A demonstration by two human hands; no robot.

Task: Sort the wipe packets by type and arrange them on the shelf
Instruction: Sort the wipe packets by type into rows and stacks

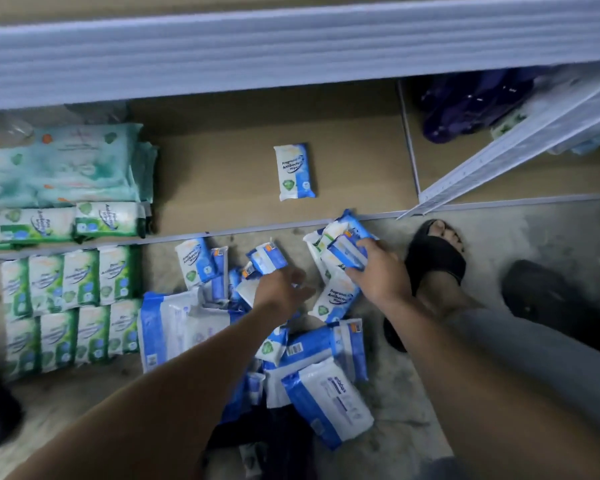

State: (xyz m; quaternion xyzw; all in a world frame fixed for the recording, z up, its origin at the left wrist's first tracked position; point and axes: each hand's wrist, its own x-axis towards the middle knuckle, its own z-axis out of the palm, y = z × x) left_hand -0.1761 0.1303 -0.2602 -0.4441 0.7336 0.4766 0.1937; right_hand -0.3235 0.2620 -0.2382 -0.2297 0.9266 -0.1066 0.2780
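The right grip [378, 268] clasps a bundle of small blue antibacterial wipe packets [347, 247] just short of the shelf lip [257, 231]; the left grip [283, 285] reaches to another small blue packet [267, 259] on the floor [413, 427], fingers curled and blurred, so I cannot tell whether it holds it; one matching blue packet [294, 172] lies flat on the bottom shelf [222, 174], beyond the lip and leftward of the right grip, its long axis running front to back; the right grip is nearer; bare board spreads between the green packets [108, 220] at left and the wire divider [499, 161] at right; the upper shelf [291, 46] overhangs, so the approach looks low.
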